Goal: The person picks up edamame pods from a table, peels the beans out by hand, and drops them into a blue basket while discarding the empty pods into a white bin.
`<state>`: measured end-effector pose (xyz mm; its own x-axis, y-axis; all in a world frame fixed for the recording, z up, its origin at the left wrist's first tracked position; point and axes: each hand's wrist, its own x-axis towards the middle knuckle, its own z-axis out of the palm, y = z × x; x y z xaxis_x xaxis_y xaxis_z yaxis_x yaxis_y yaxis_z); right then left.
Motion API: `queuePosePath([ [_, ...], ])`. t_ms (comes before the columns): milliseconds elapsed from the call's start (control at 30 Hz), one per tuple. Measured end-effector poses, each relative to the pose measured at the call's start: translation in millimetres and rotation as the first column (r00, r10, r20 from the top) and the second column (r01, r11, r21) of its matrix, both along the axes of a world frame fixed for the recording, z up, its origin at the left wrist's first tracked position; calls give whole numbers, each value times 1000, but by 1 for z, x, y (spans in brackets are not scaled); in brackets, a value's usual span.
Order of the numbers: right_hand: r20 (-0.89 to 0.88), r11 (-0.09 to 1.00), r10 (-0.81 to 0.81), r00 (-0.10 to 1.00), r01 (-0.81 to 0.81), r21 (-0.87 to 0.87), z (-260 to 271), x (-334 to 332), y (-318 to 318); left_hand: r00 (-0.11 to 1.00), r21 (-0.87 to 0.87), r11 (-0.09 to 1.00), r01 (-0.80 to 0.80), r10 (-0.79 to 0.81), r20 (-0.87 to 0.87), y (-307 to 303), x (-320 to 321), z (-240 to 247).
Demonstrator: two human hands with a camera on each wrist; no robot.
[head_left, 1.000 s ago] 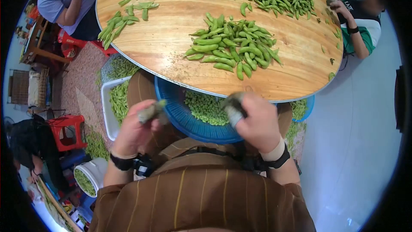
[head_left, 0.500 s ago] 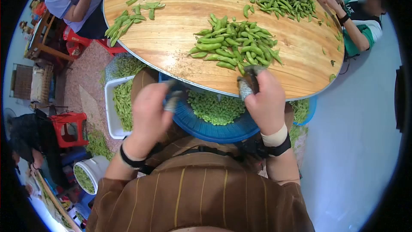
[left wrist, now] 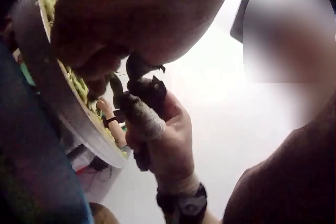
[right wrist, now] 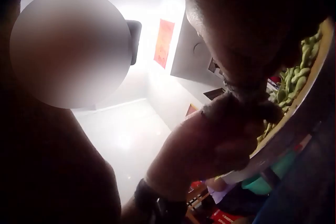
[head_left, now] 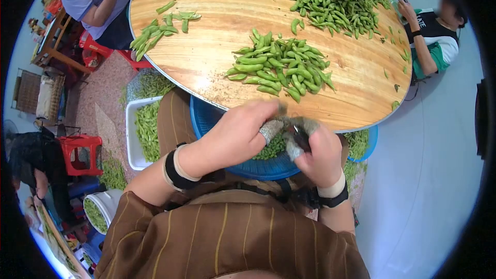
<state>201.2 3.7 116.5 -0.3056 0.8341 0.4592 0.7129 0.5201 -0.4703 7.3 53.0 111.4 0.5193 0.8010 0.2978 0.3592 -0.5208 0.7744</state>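
My left hand (head_left: 240, 129) meets my right hand (head_left: 320, 152) over the blue basket (head_left: 199, 119), close to the table's near edge. Grey, worn coverings wrap fingers and thumbs on both. Between the two hands a green soybean pod (left wrist: 116, 88) shows in the left wrist view, pinched by the fingertips. Along the curled right fingers runs something dark and glossy (head_left: 300, 138); what it is I cannot tell. Shelled green beans (head_left: 271, 147) lie in the basket, partly hidden by my hands. A pile of soybean pods (head_left: 281, 67) sits on the wooden table (head_left: 191, 67) just beyond.
A larger heap of pods (head_left: 330, 0) covers the table's far side, with a small group (head_left: 152, 39) at left. One person (head_left: 95, 0) sits left, another (head_left: 434, 41) right. A white tub (head_left: 133, 139), a white bucket (head_left: 106, 204) and a red stool (head_left: 80, 155) stand at left.
The left hand swung right and forward from the basket's left side to meet the right hand. The right hand rose toward the pod pile, then drew back to the table edge.
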Motion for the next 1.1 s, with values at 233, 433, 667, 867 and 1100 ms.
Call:
queuePosePath([
  [233,-350,861,-238,906,30,-507,2,-1,-11,970,-803,553,220,-38,239,-5,-9,-3],
  [433,-562,712,-213,799,-266,-649,-6,-3,-14,958,-763,631,145,105,269,-20,-3,-12],
  [667,-661,627,-239,711,-407,-664,-9,-1,-13,984,-482,874,59,31,177,-27,2,-27],
  [867,-786,496,-363,501,-610,-618,-6,1,-13,986,-433,901,35,40,163,-29,2,-22],
  [1100,-788,283,-547,281,-825,-490,-6,12,-12,924,-880,367,301,115,364,-23,-11,-2],
])
